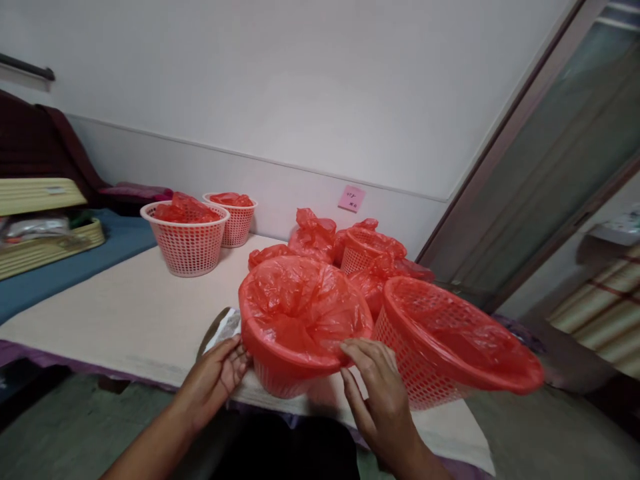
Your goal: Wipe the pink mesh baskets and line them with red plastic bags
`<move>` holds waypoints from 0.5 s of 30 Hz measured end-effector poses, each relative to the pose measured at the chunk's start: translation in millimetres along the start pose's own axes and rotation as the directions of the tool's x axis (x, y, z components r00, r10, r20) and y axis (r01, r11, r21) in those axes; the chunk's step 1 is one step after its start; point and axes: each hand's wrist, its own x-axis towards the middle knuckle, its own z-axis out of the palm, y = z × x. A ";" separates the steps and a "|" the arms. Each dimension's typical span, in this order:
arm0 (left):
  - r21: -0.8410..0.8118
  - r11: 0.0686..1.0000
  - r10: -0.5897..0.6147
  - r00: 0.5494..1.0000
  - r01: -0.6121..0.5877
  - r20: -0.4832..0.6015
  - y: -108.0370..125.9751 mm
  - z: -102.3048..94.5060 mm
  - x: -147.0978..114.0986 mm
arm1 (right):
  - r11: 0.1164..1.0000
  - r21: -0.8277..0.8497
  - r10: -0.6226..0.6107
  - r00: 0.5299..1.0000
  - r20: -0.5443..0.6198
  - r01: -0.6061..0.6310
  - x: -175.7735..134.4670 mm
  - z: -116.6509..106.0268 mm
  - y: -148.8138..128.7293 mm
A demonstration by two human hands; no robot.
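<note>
A perforated basket stands in front of me, lined with a red plastic bag whose edge is folded over the rim. My left hand rests against the basket's left side, palm inward and fingers stretched out. At the rim's front right, my right hand pinches the bag's edge between thumb and fingers. Close by on the right is a larger lined basket, its bag also pulled over the rim. A dark round object with a printed white piece lies partly hidden behind my left hand.
Crumpled red bags and another red basket stand against the wall. Two pale-rimmed baskets with red bags inside are at the back left. A yellow woven case lies on a blue cloth. The table's edge runs near my body.
</note>
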 end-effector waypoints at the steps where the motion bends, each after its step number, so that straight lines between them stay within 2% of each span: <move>1: 0.019 1.000 -0.004 1.000 0.004 -0.006 1.6 0.0 -3.5 | 1.000 -0.005 0.002 1.000 -0.005 -0.002 -0.1 -1.0 1.0; 6: 0.133 0.991 0.008 0.998 -0.017 0.069 2.9 12.0 -23.5 | 0.999 -0.035 -0.004 0.995 0.099 0.008 0.5 6.8 3.4; 11: 0.204 0.976 0.047 0.988 -0.077 0.148 1.2 24.6 -39.4 | 0.998 0.063 0.009 0.998 0.064 -0.013 -1.3 15.5 -4.7; 15: 0.234 0.968 0.054 0.987 -0.090 0.153 -3.0 27.6 -46.6 | 0.993 0.114 -0.016 0.997 0.075 0.007 -5.4 13.6 -13.9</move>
